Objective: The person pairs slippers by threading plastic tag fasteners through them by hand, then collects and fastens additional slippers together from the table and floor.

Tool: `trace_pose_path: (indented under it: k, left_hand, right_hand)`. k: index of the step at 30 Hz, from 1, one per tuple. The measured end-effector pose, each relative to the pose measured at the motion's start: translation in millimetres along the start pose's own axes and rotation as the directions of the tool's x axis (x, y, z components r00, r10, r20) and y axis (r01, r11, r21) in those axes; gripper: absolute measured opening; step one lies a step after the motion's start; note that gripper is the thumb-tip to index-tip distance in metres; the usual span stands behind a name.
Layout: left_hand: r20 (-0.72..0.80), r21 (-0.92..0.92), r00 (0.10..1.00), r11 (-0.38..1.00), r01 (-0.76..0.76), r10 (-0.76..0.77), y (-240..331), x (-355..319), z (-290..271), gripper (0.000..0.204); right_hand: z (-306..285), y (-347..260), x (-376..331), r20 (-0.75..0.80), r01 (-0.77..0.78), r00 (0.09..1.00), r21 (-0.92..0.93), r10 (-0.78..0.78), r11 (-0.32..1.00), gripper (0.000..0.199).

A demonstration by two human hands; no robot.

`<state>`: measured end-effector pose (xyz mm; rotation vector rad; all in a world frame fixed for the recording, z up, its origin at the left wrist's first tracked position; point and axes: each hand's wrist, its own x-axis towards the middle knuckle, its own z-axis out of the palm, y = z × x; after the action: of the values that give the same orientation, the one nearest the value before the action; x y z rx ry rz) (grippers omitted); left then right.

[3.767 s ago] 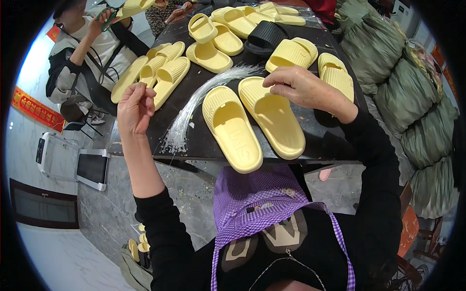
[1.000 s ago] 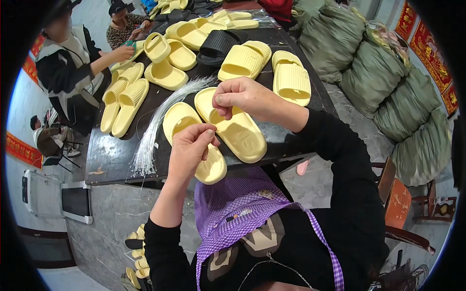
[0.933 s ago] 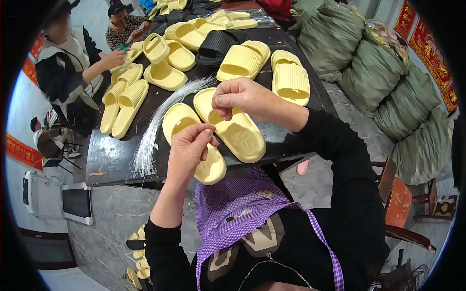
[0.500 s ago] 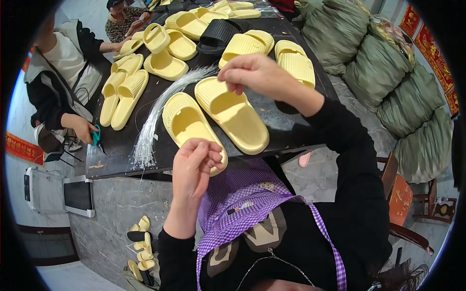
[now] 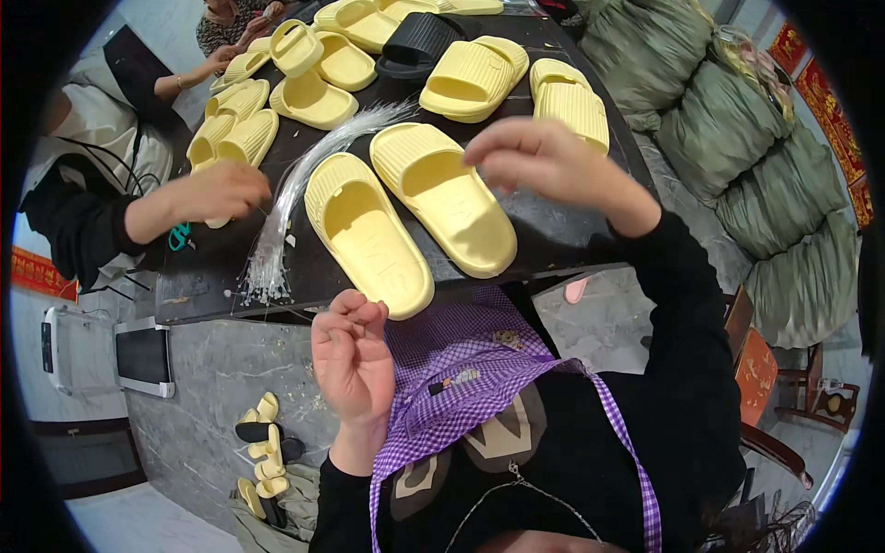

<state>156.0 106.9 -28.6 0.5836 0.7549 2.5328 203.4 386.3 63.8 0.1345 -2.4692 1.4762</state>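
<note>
Two yellow slide slippers lie side by side at the table's near edge. At the heel of the left slipper is my left hand, palm up, with its thumb and fingertips pinched together. My right hand hovers by the strap of the right slipper, fingers drawn together and blurred by motion. Whatever either pinch holds is too thin to see. A bundle of clear plastic threads stretches along the left slipper's outer side. A co-worker's hand reaches over the table toward those threads.
More yellow slippers and a black slipper cover the far part of the dark table. Teal-handled scissors lie at its left edge. Full green sacks stand on the right; slippers sit on the floor.
My right hand has moved right, away from the right slipper's strap. My left hand has dropped toward the left slipper's heel. The co-worker's near hand has left the scissors and moved toward the threads.
</note>
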Motion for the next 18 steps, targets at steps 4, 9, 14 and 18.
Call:
trace_pose_path:
  k: [4,9,14,18]
  left_hand:
    - [0.167,0.007,0.985,0.999,-0.043,0.042,-4,1,13,0.011]
    - [0.228,0.007,0.973,0.999,0.044,-0.044,-2,2,24,0.011]
    - [-0.052,-0.074,0.911,0.912,0.404,-0.408,-9,9,8,0.012]
    - [-0.083,-0.11,0.854,0.857,0.504,-0.513,-21,8,5,0.013]
  right_hand:
    - [35,-15,-14,0.281,0.181,0.95,-0.141,-0.136,0.973,0.02]
    - [44,-11,-15,0.397,0.295,0.892,-0.146,-0.217,0.944,0.018]
    - [36,-8,-15,0.232,0.531,0.833,-0.59,-0.502,0.608,0.017]
    - [42,7,-17,0.294,0.553,0.758,-0.762,-0.582,0.336,0.02]
